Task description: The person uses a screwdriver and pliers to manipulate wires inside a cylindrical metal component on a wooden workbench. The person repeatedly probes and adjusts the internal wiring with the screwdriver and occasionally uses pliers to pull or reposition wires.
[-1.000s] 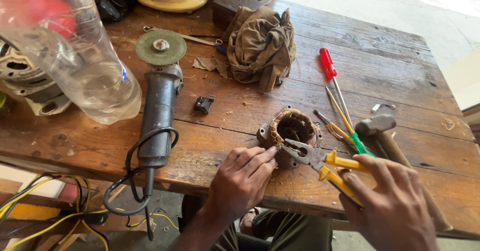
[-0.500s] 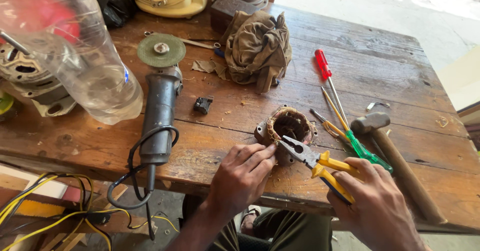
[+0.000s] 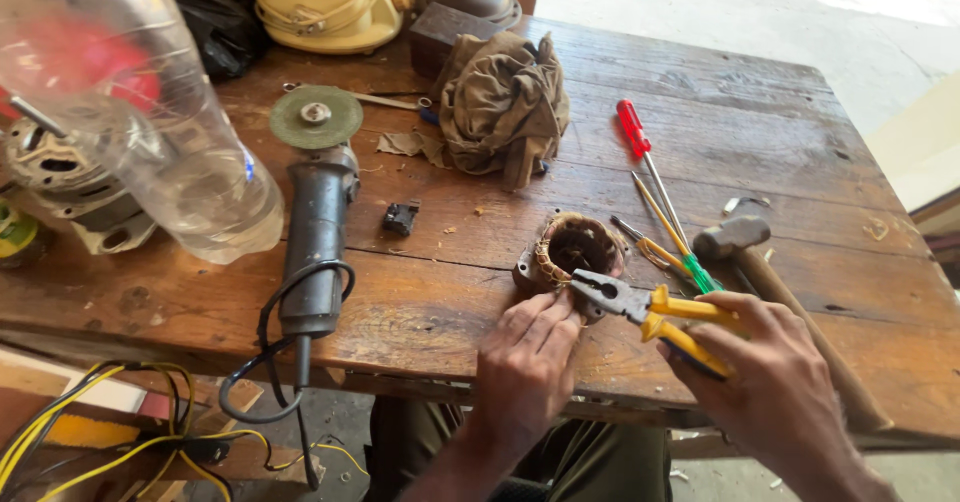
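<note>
At the left edge of the worn wooden workbench (image 3: 760,142) one clear plastic bottle (image 3: 170,142) lies in front of one grey motor part (image 3: 70,187). Right of it lies one dark angle grinder with a green disc (image 3: 315,222), its black cable hanging over the near edge. One small black block (image 3: 400,218) lies beside it, and one crumpled olive rag (image 3: 505,107) sits toward the far edge.

Near the middle of the near edge stands one round brown motor stator (image 3: 570,252), rusty, with copper windings around its hollow core. The left hand (image 3: 525,362) presses its fingers together against the stator's near side. The right hand (image 3: 775,382) grips one pair of yellow-handled pliers (image 3: 650,312), fingers wrapped around the handles, nose at the stator's rim.

Further right lie three screwdrivers: red-handled (image 3: 632,127), green-handled (image 3: 700,274) and yellow-handled (image 3: 655,252). One wooden-handled hammer (image 3: 740,237) lies beside them.
</note>
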